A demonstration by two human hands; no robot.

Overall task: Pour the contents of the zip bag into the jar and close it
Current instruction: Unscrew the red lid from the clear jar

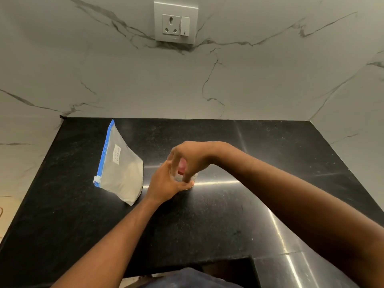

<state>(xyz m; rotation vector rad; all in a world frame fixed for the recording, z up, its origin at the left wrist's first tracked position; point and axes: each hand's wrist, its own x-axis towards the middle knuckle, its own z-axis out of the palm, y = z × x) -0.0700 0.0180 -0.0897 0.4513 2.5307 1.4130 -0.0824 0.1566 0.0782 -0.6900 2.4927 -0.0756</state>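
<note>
Two hands on one small jar (180,177), mid-counter. Left hand (166,183) wraps the clear body from the near-left side, fingers curled around it, thumb pressed against the glass. Right hand (192,157) comes over the top, wrist bent down, fingertips closed around a red lid (182,166). Motion blur there, so can't tell whether the lid is seated or lifted. Jar is mostly hidden by both hands; contents not readable.

Zip bag (122,171) lies on the black counter (228,215) just left of the jar, apart from both hands. Blue zip strip along its left edge, white slider at the near end, so it looks closed. White label with handwriting on the face, too small to read reliably. Pale powder fills the right half.

Marble wall behind, with a socket and switch plate (175,22) up top.
</note>
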